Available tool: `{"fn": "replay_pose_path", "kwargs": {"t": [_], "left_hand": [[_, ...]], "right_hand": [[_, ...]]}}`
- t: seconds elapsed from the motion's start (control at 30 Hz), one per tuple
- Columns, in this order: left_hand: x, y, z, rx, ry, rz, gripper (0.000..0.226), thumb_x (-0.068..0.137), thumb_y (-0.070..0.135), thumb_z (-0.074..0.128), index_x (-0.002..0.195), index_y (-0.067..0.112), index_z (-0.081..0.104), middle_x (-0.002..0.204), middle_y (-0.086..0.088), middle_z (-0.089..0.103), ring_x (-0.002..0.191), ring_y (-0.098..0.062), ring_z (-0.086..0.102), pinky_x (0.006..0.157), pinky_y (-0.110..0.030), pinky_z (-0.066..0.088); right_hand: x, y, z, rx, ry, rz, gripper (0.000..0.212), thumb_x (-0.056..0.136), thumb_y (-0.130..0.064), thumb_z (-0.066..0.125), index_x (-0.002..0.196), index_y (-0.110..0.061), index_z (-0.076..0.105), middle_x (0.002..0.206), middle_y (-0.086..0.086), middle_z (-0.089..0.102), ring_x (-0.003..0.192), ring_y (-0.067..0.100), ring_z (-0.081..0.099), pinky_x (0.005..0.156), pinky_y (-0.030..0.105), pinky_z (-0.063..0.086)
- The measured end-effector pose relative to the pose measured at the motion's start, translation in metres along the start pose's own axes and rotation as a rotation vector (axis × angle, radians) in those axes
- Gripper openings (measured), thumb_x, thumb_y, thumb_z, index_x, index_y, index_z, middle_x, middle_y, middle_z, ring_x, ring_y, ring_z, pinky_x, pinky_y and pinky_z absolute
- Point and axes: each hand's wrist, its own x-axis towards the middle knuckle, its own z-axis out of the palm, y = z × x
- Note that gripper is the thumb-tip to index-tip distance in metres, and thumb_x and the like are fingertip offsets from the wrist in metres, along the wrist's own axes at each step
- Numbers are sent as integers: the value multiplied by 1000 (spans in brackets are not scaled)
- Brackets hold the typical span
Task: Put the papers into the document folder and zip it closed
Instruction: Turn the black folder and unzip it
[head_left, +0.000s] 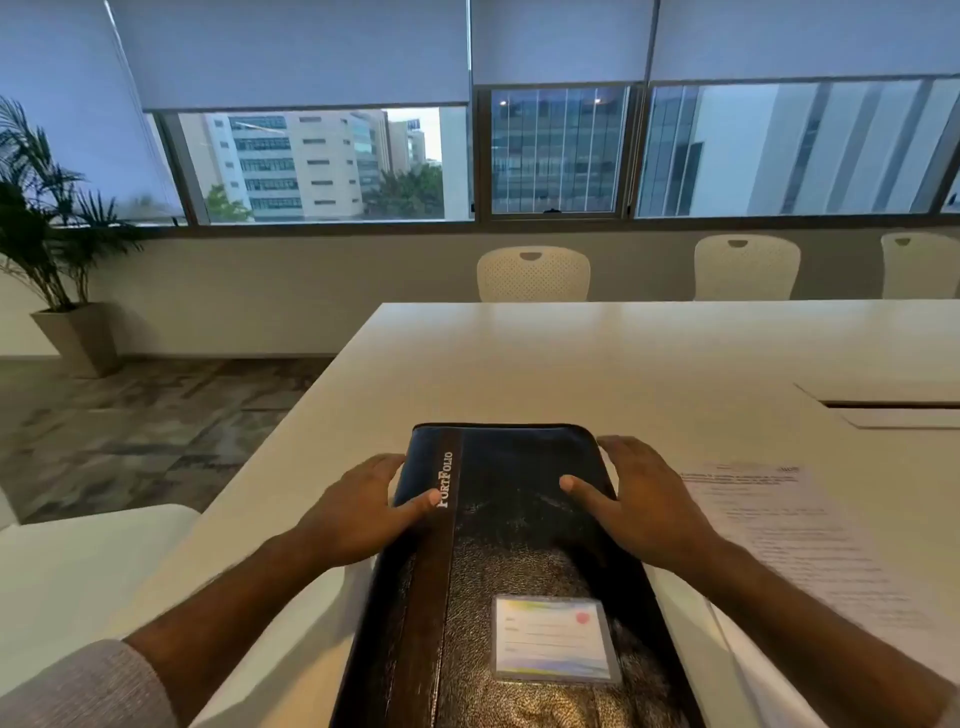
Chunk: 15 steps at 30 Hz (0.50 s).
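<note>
A black leather document folder marked "PortFolio" lies closed on the white table straight in front of me, with a clear card pocket on its cover. My left hand clasps its left edge, thumb on the cover. Over on the right edge, my right hand holds on with its thumb on top too. A stack of printed papers rests flat on the table to the right of the folder, partly under my right forearm.
A cable hatch is set into the table at the right. Three white chairs stand along the far side under the windows. A potted palm stands on the floor at far left. A white seat is at my left.
</note>
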Motion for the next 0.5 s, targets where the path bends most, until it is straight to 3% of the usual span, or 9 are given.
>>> {"fn": "replay_pose_path", "kwargs": {"t": [0.13, 0.27, 0.4, 0.5], "left_hand": [[13, -9, 11, -42, -67, -13, 61, 83, 54, 66, 133, 23, 50, 136, -5, 52, 111, -13, 49, 92, -30, 45], [29, -10, 23, -164, 15, -120, 67, 80, 51, 71, 135, 20, 49, 135, -6, 47, 104, -12, 48, 85, -25, 41], [48, -14, 31, -286, -4, -198, 64, 82, 52, 69, 131, 13, 52, 129, -8, 56, 101, -16, 56, 81, -29, 52], [66, -13, 29, -343, 11, -263, 71, 86, 53, 65, 138, 8, 45, 132, -10, 55, 98, -15, 58, 74, -23, 47]], "right_hand": [[8, 7, 12, -21, -8, -4, 62, 84, -63, 52, 131, -23, 50, 133, 0, 55, 117, 19, 50, 95, 34, 42], [30, 4, 19, -18, 3, -38, 44, 86, -52, 58, 116, -19, 61, 116, 0, 63, 101, 14, 52, 86, 31, 46], [60, -5, 26, 15, -34, -76, 32, 88, -39, 60, 108, -15, 66, 108, 2, 63, 99, 16, 53, 88, 36, 49], [86, -17, 33, 31, -75, -119, 22, 88, -31, 60, 100, -14, 67, 101, 2, 64, 95, 18, 56, 83, 35, 50]]}}
